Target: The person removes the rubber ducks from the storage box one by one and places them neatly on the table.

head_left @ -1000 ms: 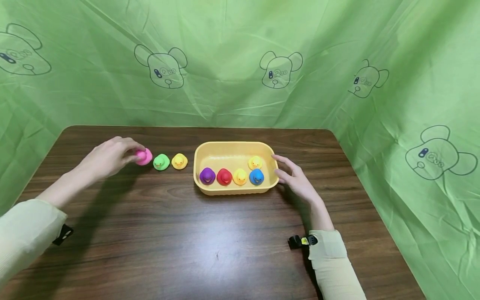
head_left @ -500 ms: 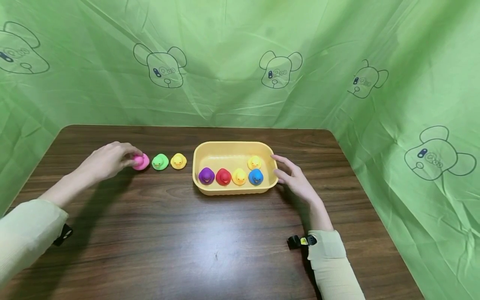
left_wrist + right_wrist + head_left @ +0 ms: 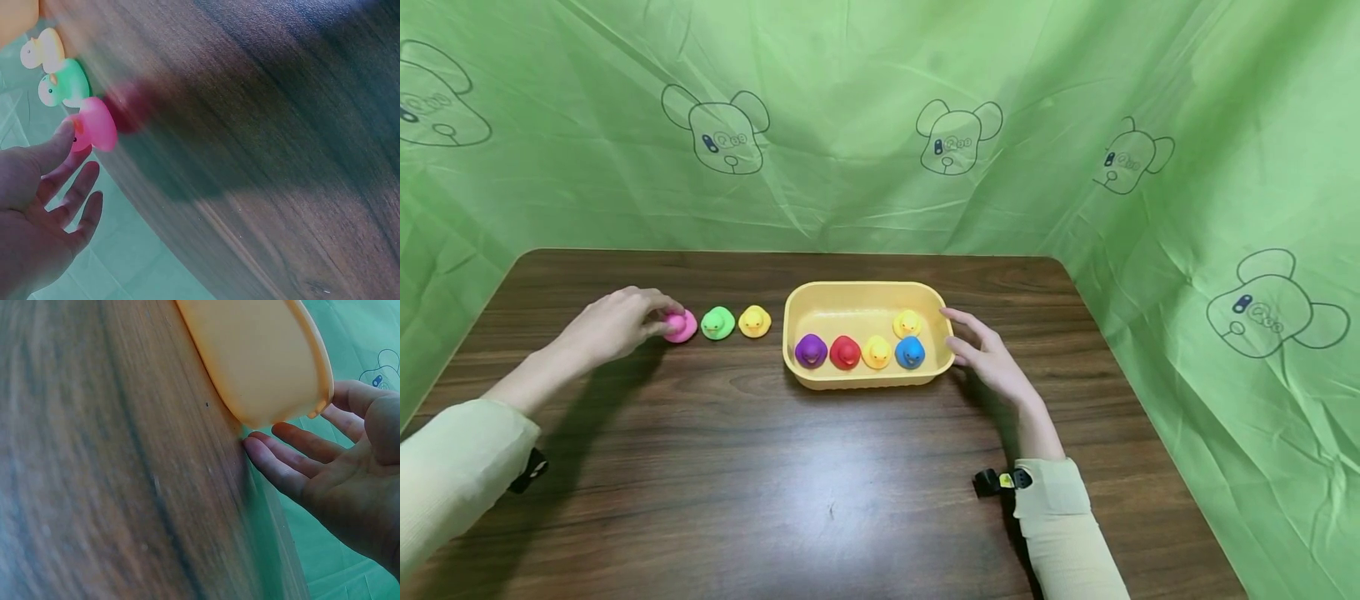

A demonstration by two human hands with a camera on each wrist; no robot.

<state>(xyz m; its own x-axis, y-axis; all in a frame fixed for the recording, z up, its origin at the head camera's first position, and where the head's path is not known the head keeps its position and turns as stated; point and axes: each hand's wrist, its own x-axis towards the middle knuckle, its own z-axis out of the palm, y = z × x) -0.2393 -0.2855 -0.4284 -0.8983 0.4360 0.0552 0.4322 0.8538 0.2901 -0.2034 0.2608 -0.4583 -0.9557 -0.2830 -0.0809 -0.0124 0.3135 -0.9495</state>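
Note:
At the left of the head view my left hand (image 3: 617,323) pinches a pink rubber duck (image 3: 681,327) between thumb and forefinger. The other fingers are spread in the left wrist view, and the pink duck (image 3: 99,125) is at table level. Right of it, in a row, sit a green duck (image 3: 718,323) and a yellow duck (image 3: 755,322). A yellow plastic basket (image 3: 838,383) holds a purple duck (image 3: 811,352), a red duck (image 3: 846,353), a blue duck (image 3: 910,352) and two yellow ones. My right hand (image 3: 992,358) rests extended fingers against the basket's right end.
The dark wood table (image 3: 760,475) is bounded at the back and right by a green curtain (image 3: 850,125) printed with bear heads. A black wrist camera (image 3: 987,482) sits by the right cuff, another (image 3: 529,471) by the left.
My left hand has lowered the pink duck onto the table, a little left and nearer me, at the left end of the row. The right hand stays against the basket.

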